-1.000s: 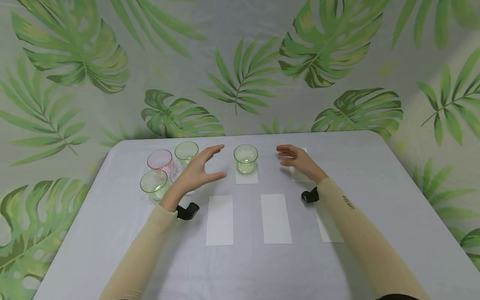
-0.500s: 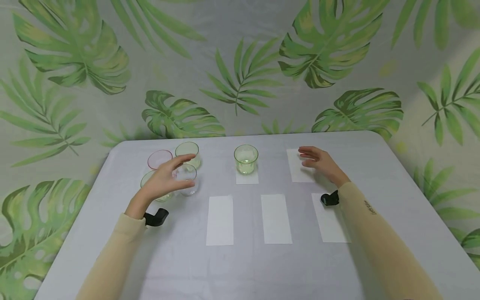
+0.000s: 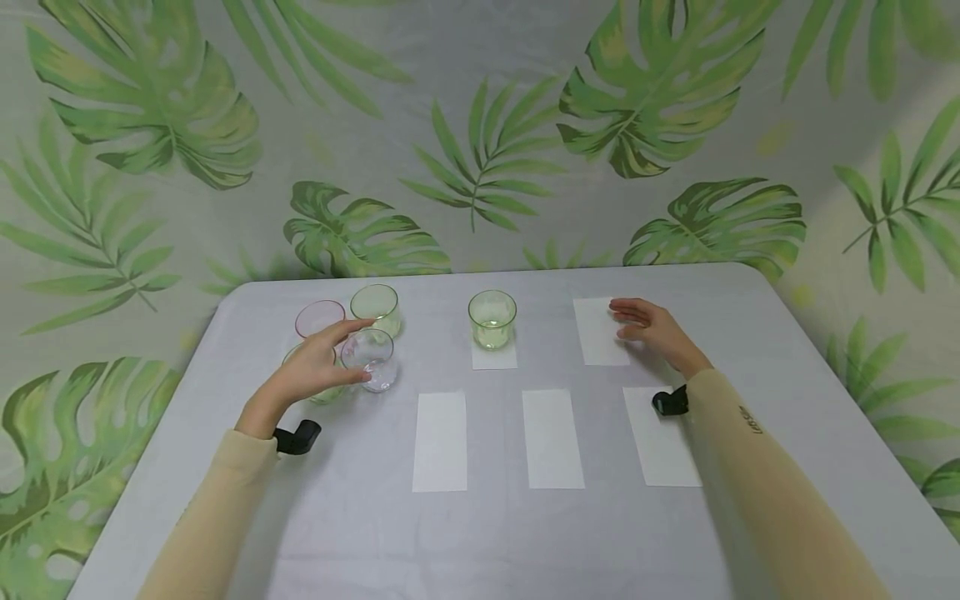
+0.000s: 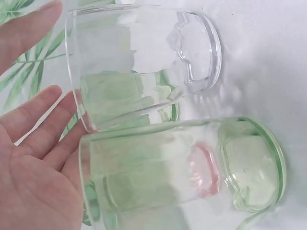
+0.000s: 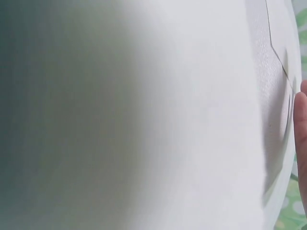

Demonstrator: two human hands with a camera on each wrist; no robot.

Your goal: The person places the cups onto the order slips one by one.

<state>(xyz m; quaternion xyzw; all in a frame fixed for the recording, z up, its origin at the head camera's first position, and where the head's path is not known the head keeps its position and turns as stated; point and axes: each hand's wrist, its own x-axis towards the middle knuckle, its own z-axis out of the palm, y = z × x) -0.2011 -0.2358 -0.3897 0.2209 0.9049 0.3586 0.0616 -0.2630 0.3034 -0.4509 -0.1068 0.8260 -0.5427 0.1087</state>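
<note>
Over at the far left of the grey table (image 3: 487, 533), the left hand (image 3: 311, 371) spreads around a clear cup (image 3: 369, 358), thumb on its near side and fingers arched over its far rim; the left wrist view shows the fingers straight and just beside the glass, so whether they touch it cannot be told. Just beside this clear cup stand a green cup (image 3: 326, 392) partly hidden under the hand, a pink cup (image 3: 318, 317) and another green cup (image 3: 375, 307) farther back. Another green cup (image 3: 492, 318) stands alone on a white paper slip (image 3: 493, 357) toward the middle. The right hand (image 3: 651, 327) lies relaxed, fingers loosely extended, over the right edge of a far white slip (image 3: 597, 332), holding nothing. Three more white slips (image 3: 438, 440) lie in a near row.
</note>
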